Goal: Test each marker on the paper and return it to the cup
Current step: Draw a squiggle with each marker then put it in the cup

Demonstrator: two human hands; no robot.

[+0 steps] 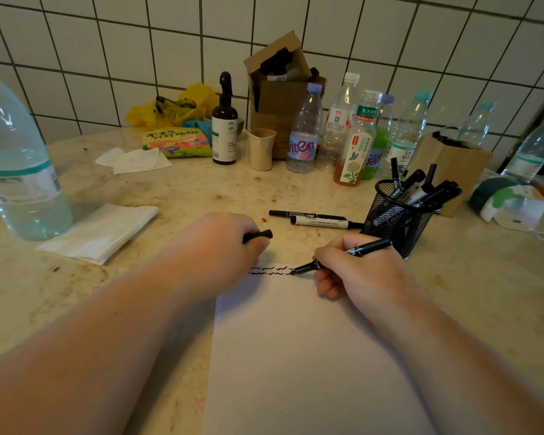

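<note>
At the top edge of the paper [296,356], the right hand [358,271] pinches a marker [343,255] in a writing grip, thumb and forefinger closed on the barrel just behind the tip, the other fingers [327,285] curled under and resting on the sheet. Tip is down on the paper at the end of two wavy black lines [269,270], barrel tilted back and to the right toward the cup [396,221]. A marker like this should be light and stiff, smooth plastic, a bit slippery, so a hold low on the barrel looks right for steering the nib; for dropping it back in the cup, I'd judge a grip nearer the middle would serve better. Left hand [223,243] lies knuckles-up at the paper's upper left corner, fingers curled round a short black piece, probably the cap [259,236], one end poking out to the right. Paper is thin and light and would slide easily; the left hand seems to rest on its corner, though I can't tell for sure. Cup is black wire mesh, standing just right of the writing hand, packed with more markers leaning every way. Two markers [314,218] lie on the tabletop [201,189] just left of the cup, apart from the hands. Both forearms reach forward, wrists low.
</note>
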